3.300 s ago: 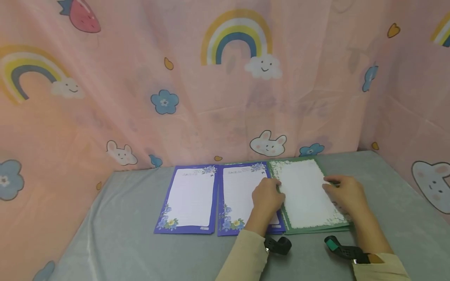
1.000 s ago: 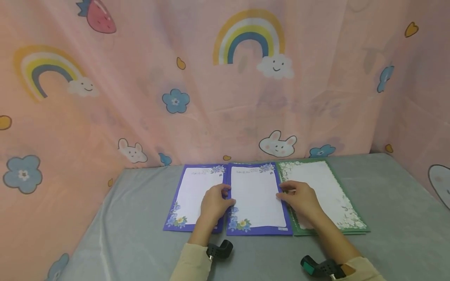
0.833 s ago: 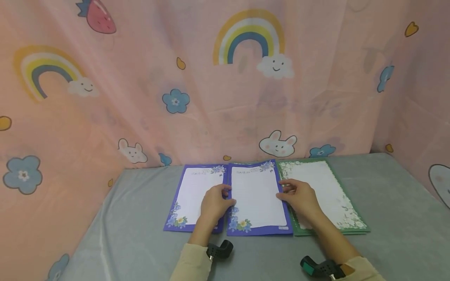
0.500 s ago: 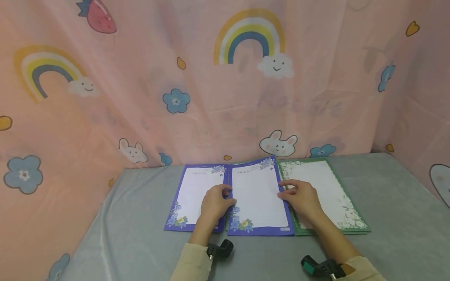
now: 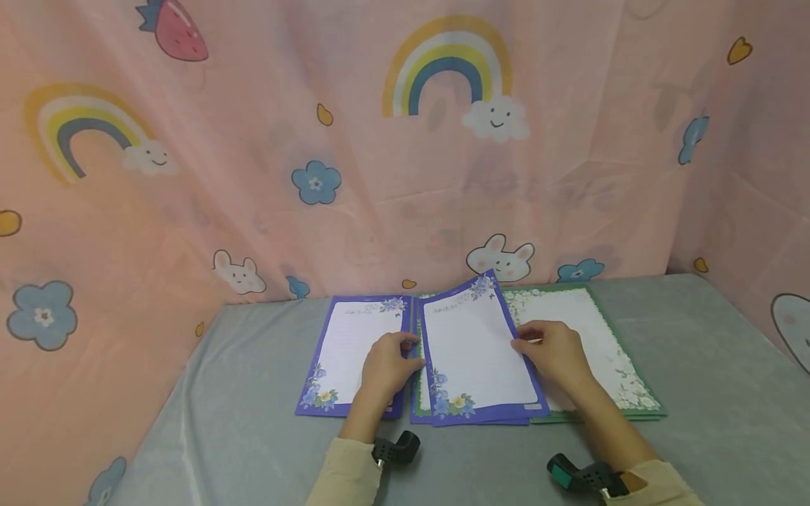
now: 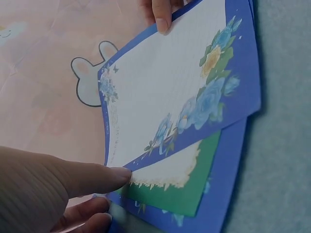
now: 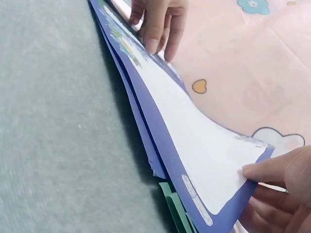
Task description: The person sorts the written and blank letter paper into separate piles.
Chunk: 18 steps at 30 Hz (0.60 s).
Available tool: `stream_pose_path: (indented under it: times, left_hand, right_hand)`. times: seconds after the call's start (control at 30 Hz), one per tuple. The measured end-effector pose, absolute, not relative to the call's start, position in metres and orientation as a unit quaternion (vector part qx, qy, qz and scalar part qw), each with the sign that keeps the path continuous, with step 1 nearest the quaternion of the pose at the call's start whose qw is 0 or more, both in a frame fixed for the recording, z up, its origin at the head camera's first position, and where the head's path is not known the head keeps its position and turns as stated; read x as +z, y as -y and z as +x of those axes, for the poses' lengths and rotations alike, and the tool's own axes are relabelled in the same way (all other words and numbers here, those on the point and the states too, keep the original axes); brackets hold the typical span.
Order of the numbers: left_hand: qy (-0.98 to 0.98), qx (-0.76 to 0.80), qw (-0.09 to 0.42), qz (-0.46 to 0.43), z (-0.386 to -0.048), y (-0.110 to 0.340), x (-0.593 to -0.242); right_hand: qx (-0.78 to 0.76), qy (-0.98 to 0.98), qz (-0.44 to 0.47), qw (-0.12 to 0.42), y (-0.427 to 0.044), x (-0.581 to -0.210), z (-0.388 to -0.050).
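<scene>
The right hand (image 5: 560, 355) pinches the right edge of a blue-bordered sheet of floral stationery (image 5: 481, 358), thumb on top and fingers beneath. That sheet bends upward, with its far right corner raised. Under it, a green-bordered sheet (image 6: 199, 204) and another blue-bordered sheet (image 6: 233, 174) show in the left wrist view. At the middle pile's left side, the left hand (image 5: 386, 365) lays its straight thumb on the paper edge, its other fingers relaxed beside the pile. A blue-bordered sheet (image 5: 354, 351) lies at left, partly under the left hand. Green-bordered stationery (image 5: 601, 351) lies at right.
A grey cloth (image 5: 253, 450) covers the table. Behind and beside it hangs a pink curtain (image 5: 253, 232) printed with rainbows and rabbits. Each wrist wears a black camera strap (image 5: 395, 450).
Earlier, both hands moved left from the green-bordered pile to the middle pile. Since then, the right hand has lifted the top sheet and shifted it right, uncovering a green-bordered sheet; the left hand stays put.
</scene>
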<state>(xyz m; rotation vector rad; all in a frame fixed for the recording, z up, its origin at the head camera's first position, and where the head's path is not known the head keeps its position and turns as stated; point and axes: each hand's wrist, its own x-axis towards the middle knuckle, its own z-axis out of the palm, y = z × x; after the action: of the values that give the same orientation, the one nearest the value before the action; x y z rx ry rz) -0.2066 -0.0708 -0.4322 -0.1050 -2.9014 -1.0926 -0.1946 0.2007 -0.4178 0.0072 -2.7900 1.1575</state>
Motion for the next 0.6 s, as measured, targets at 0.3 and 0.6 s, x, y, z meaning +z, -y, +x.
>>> stream_pose_path:
  times: [0.3, 0.6]
  left_hand:
    - [0.931, -0.361, 0.028, -0.046, -0.2069, 0.0709, -0.4322]
    - [0.923, -0.378, 0.029, -0.064, -0.2075, 0.0720, -0.4312]
  right_hand:
    - [0.418, 0.907, 0.011, 0.044, -0.1995, -0.4205, -0.1973]
    - [0.449, 0.890, -0.016, 0.081, -0.1966, -0.4233, -0.1991]
